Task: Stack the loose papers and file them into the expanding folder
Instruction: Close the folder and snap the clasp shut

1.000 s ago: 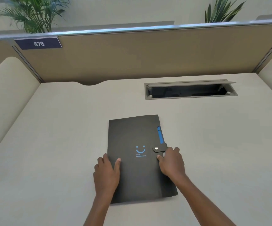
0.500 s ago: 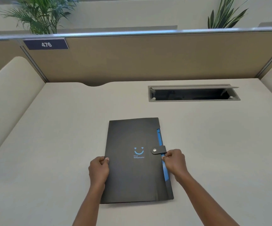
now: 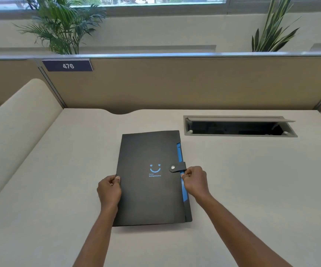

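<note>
The beige surface (image 3: 59, 180) carries one black expanding folder (image 3: 146, 197), lying flat near its centre with the snap strap closed. A recessed cable hatch (image 3: 239, 126) is set into the surface beyond the folder's right corner, lid raised.

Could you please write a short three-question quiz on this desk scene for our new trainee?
1. True or false: the snap strap on the black folder is fastened.
2. Which hand grips the folder's blue-edged side? A) left hand B) right hand
3. Fill in: the sign on the partition reads ___.

Key: 1 true; 2 B; 3 476.
</note>
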{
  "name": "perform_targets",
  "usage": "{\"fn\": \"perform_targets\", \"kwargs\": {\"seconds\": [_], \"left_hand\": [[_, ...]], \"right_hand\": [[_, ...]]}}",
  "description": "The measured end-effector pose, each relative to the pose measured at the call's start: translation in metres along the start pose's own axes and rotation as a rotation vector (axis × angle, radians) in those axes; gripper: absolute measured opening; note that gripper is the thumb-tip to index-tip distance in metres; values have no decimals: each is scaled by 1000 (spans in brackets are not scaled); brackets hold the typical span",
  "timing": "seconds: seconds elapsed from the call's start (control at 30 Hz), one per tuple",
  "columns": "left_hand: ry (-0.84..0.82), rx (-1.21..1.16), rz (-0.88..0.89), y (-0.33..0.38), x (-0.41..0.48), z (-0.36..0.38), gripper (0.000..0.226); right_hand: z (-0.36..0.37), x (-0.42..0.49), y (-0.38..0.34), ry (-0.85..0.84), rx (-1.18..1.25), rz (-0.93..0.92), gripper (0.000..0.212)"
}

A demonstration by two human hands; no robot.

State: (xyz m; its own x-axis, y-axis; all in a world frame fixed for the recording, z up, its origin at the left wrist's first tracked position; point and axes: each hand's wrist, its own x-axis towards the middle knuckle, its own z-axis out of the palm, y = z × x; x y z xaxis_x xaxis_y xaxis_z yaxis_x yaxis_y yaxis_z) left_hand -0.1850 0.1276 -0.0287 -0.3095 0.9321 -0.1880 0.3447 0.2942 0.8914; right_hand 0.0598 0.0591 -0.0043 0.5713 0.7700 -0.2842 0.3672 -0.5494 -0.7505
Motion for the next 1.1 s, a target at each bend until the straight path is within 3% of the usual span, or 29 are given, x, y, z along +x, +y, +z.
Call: {"fn": "perform_targets", "kwargs": {"seconds": [0.83, 1.1], "left_hand": [[69, 201, 110, 17, 119, 44, 17], [45, 271, 152, 18, 129, 50, 18]], "right_hand": [[65, 95, -39, 102, -93, -45, 14], [63, 102, -39, 116, -96, -84, 30]]}}
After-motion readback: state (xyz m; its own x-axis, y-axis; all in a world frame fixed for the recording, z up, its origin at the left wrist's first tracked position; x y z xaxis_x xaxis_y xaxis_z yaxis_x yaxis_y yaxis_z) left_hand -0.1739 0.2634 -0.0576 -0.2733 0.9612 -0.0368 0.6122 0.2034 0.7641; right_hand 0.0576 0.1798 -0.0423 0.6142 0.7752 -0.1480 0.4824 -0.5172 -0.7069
